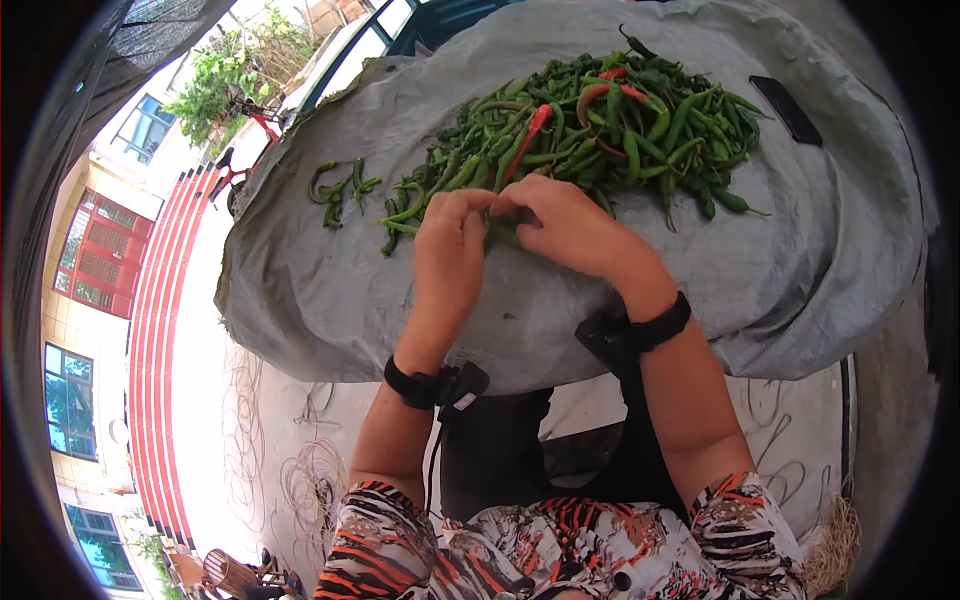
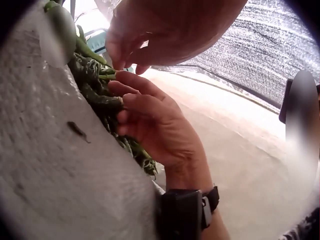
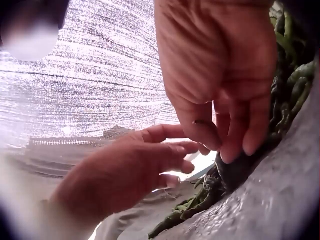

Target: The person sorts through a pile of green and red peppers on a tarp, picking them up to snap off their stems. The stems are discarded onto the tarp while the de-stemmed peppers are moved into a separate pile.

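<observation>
Pepper heap (image 1: 600, 130) on sheet (image 1: 320, 300), phone (image 1: 787, 110) to its right, loose peppers (image 1: 357, 180) to its left

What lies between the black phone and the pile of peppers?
In the head view, only bare grey sheet lies between the phone and the pile of peppers.

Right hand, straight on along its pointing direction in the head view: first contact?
Likely the left hand, just ahead of the right hand; depth between them is unclear.
</observation>
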